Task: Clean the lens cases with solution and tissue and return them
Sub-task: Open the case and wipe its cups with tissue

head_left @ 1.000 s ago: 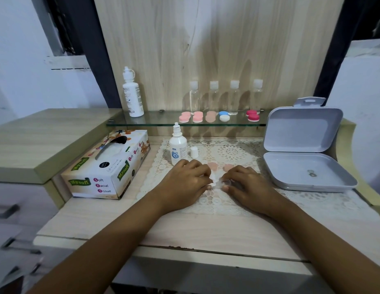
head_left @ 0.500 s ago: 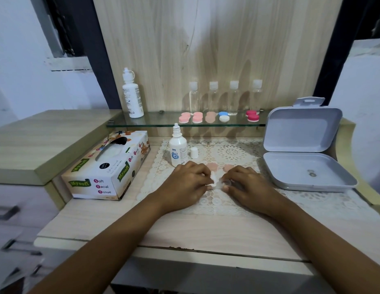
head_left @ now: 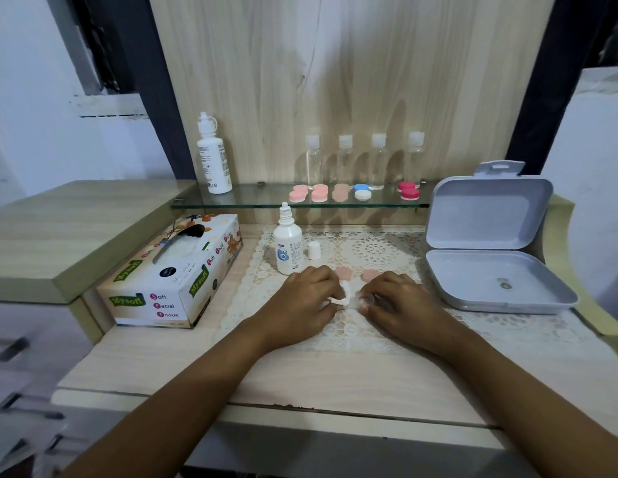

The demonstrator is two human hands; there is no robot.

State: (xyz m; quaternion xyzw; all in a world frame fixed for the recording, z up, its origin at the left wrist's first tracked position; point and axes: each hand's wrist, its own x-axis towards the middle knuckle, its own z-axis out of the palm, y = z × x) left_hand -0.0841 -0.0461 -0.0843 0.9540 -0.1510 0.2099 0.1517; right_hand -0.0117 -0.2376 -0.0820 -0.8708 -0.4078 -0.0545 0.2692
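Observation:
Both hands rest on the lace mat [head_left: 376,251]. My left hand [head_left: 306,298] pinches a small wad of white tissue [head_left: 342,296]. My right hand [head_left: 400,301] holds a clear lens case base [head_left: 368,300] against the tissue; most of it is hidden by fingers. Two peach caps [head_left: 344,272] [head_left: 369,274] lie just behind the hands. The small solution bottle [head_left: 287,244] stands uncapped on the mat, its white cap [head_left: 314,250] beside it. Several more lens cases sit on the glass shelf: pink [head_left: 298,194], peach [head_left: 341,193], blue-and-white [head_left: 361,191], red [head_left: 408,190].
A tissue box [head_left: 173,274] lies to the left of the mat. An open grey box [head_left: 490,250] sits at the right, its lid upright. A tall white bottle [head_left: 213,157] and several clear bottles [head_left: 362,160] stand on the glass shelf [head_left: 252,201].
The hands stay nearly in place; the fingers shift slightly as the tissue is worked against the case.

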